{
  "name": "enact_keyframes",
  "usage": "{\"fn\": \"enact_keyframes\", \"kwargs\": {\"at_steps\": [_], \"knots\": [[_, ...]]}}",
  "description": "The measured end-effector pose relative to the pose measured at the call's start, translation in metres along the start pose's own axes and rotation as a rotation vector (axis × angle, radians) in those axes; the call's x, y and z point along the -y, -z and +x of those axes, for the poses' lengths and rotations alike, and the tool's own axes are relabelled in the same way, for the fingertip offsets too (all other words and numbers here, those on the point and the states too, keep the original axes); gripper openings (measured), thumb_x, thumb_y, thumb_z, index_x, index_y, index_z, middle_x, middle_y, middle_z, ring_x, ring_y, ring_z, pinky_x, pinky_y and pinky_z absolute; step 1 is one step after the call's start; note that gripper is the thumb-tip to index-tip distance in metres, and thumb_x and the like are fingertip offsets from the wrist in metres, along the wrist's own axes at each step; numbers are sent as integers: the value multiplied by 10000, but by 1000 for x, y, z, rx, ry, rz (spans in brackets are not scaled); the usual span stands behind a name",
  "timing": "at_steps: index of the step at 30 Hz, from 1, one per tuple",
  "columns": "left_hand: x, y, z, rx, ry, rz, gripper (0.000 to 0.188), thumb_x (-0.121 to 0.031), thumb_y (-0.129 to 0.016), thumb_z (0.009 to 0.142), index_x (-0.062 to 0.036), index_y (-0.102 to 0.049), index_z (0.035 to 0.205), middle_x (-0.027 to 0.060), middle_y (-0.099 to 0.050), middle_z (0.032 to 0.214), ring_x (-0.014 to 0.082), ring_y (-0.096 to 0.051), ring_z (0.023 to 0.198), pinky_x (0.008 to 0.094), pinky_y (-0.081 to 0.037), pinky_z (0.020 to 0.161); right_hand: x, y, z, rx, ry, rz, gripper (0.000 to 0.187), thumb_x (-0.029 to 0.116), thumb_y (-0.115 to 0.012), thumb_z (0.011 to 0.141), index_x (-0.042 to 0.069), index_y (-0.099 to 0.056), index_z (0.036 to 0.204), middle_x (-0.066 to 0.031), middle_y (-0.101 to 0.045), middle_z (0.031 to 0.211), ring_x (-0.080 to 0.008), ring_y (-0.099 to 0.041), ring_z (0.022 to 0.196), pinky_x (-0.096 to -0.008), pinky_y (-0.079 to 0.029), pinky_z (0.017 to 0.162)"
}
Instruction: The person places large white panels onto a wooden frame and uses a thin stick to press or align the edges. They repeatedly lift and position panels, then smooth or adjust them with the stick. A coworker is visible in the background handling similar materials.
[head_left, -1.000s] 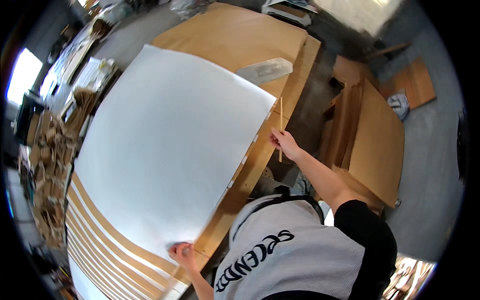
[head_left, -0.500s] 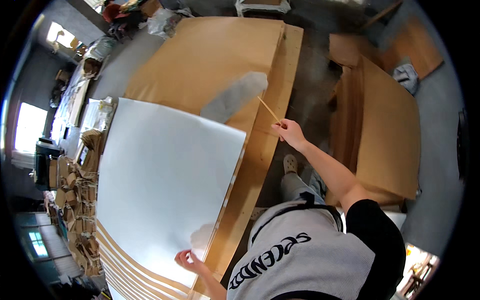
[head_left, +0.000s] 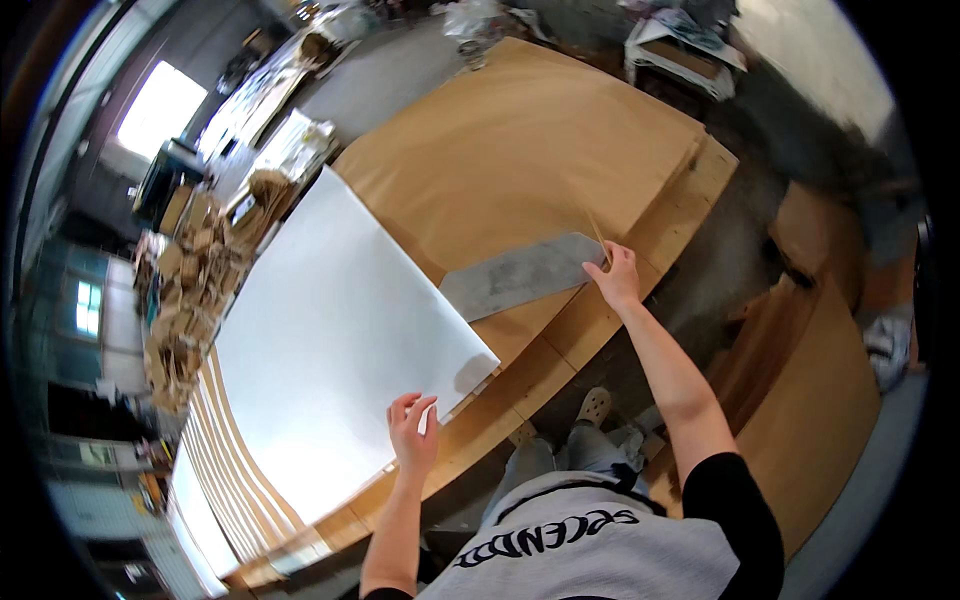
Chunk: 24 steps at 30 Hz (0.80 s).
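My right hand [head_left: 618, 275] is closed around a thin wooden stick [head_left: 597, 228] that points away from me. Its fingers are at the right end of a flat grey strip [head_left: 520, 275] with an angled tip; whether they grip the strip too, I cannot tell. That strip lies on brown sheets [head_left: 530, 130], its left end against or under the edge of a large white sheet [head_left: 320, 340]. Above the near edge of the white sheet, my left hand [head_left: 412, 432] is open, fingers bent and apart, holding nothing.
A wooden board edge [head_left: 545, 355] runs along the near side of the stack. Strips of brown and white [head_left: 225, 460] fan out at the left. Brown cardboard pieces [head_left: 200, 270] are heaped beyond. Another brown stack [head_left: 800, 430] stands at my right, and a white-framed stand [head_left: 685, 55] is at the back.
My view has turned, shifting the scene. My right hand has come to the grey strip's end with the stick. The left hand has moved forward along the white sheet's near edge.
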<state>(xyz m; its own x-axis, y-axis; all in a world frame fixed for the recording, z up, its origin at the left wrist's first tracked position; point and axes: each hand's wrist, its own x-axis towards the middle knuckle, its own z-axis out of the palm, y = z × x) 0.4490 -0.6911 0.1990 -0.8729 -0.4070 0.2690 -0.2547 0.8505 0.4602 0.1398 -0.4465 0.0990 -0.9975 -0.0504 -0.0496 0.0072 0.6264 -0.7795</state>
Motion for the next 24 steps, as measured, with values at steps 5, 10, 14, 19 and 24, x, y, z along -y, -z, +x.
{"fn": "enact_keyframes", "kwargs": {"at_steps": [5, 10, 14, 19, 24], "knots": [[-16, -24, 45, 68, -88, 47, 230, -88, -604, 726, -97, -589, 955, 76, -508, 1058, 268, -479, 955, 367, -387, 804, -23, -14, 13, -39, -164, 73, 495, 282, -670, 701, 72, -494, 1114, -119, -453, 1119, -255, -489, 1013, -347, -411, 843], [0, -60, 98, 41, -153, 126, 434, -237, -606, 752, -62, -490, 1132, 104, -415, 1250, 291, -396, 1134, 402, -307, 921, -68, -35, 33, 20, -320, 644, 333, 189, -661, 731, 28, -547, 999, -62, -593, 833, -183, -584, 761, -286, -459, 688], [6, -85, 123, 10, -165, 131, 617, -323, -589, 773, -17, -354, 1254, 138, -306, 1349, 296, -281, 1246, 421, -218, 994, -48, -16, 29, -19, -456, 683, 276, 147, -648, 757, 18, -548, 979, -42, -595, 776, -142, -584, 678, -254, -457, 584], [11, -92, 122, 68, -150, 171, 707, -386, -558, 782, -3, -270, 1302, 148, -234, 1385, 280, -211, 1285, 421, -162, 1026, -11, 7, 18, -88, -63, -31, 371, 283, -695, 692, 92, -579, 988, -65, -537, 1065, -199, -561, 899, -316, -445, 782], [19, -96, 118, 67, -155, 211, 725, -403, -539, 784, 3, -250, 1311, 141, -208, 1396, 269, -190, 1294, 416, -156, 1031, 25, 5, 14, 75, 169, -305, 540, 377, -715, 627, 130, -552, 1079, -95, -474, 1157, -254, -466, 1053, -353, -389, 880]]}}
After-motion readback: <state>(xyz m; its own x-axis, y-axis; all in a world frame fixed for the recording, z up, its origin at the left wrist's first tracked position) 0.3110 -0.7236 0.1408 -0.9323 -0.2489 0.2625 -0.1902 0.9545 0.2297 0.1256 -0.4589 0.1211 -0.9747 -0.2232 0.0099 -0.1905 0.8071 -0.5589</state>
